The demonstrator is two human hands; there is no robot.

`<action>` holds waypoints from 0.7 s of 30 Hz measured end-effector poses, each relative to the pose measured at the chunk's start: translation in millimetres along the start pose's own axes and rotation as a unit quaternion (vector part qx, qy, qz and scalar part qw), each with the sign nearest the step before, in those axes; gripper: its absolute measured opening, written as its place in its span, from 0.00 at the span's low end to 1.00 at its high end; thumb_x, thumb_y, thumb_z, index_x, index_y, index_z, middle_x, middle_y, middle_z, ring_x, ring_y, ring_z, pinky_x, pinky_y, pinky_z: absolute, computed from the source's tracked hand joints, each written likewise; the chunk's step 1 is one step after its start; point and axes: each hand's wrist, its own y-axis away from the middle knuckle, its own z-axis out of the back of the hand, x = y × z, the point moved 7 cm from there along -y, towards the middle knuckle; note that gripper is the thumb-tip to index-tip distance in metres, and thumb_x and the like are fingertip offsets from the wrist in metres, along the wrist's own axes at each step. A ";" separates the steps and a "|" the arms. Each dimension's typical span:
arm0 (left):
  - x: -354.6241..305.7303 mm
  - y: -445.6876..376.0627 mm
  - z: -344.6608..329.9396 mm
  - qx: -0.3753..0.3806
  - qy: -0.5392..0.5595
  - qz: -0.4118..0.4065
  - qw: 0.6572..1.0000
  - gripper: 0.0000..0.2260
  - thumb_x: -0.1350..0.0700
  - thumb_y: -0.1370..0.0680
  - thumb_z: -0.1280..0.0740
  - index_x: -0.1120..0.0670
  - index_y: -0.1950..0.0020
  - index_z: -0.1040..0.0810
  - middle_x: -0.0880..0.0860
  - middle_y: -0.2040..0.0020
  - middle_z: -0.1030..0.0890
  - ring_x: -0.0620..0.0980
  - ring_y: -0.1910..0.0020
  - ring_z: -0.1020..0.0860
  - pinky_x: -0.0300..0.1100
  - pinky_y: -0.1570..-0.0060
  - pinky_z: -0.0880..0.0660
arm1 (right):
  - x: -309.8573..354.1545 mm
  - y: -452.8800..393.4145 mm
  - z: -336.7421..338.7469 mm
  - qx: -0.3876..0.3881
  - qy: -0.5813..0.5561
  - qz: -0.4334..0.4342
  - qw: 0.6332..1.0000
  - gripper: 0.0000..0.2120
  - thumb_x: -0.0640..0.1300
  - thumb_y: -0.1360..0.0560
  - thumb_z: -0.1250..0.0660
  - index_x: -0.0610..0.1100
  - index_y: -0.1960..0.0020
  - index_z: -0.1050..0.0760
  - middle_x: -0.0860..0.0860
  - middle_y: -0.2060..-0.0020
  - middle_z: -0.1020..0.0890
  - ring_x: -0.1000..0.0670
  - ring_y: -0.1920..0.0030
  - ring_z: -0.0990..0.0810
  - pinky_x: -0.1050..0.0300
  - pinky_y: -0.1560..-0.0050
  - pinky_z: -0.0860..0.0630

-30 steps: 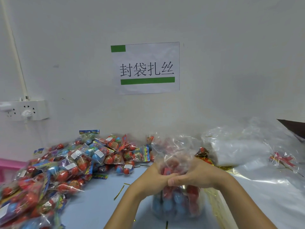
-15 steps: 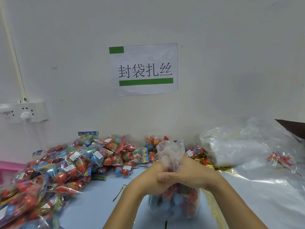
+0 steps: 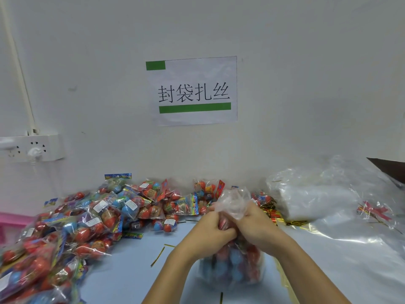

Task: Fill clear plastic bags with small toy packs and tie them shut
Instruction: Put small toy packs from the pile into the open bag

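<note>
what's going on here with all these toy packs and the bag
A person is closing up a clear plastic bag filled with red and blue toy packs. The left hand and right hand both grip its gathered neck, and the loose top bunches up above the fingers. No tie is on it yet. A big pile of toy packs lies to the left on the table, gold twist ties lie loose near the arms, and empty clear bags sit to the right.
</note>
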 end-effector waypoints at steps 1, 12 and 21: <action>1.5 0.2 0.7 -0.009 0.013 0.007 1.000 0.07 0.51 0.30 0.30 0.40 0.55 0.20 0.38 0.61 0.18 0.38 0.62 0.21 0.37 0.57 0.23 | -2.8 -1.5 4.5 -0.022 -0.010 -0.010 1.000 0.12 0.40 0.18 0.38 0.47 0.50 0.15 0.49 0.58 0.13 0.51 0.56 0.14 0.52 0.55 0.17; 38.7 18.9 10.5 0.007 0.224 0.053 0.973 0.45 0.36 0.44 0.18 0.42 0.31 0.30 0.47 0.32 0.24 0.50 0.37 0.21 0.55 0.35 0.26 | -34.3 1.9 70.4 -0.330 -0.174 -0.139 0.917 0.08 0.47 0.18 0.35 0.44 0.48 0.19 0.45 0.64 0.18 0.47 0.63 0.19 0.52 0.61 0.21; 15.8 6.9 -24.4 -0.074 0.496 0.051 0.864 0.39 0.46 0.34 0.21 0.60 0.29 0.29 0.65 0.38 0.20 0.64 0.41 0.20 0.55 0.47 0.20 | -18.6 -0.6 44.4 -0.336 -0.319 -0.129 0.877 0.09 0.40 0.15 0.41 0.44 0.52 0.25 0.44 0.64 0.20 0.53 0.74 0.18 0.60 0.76 0.24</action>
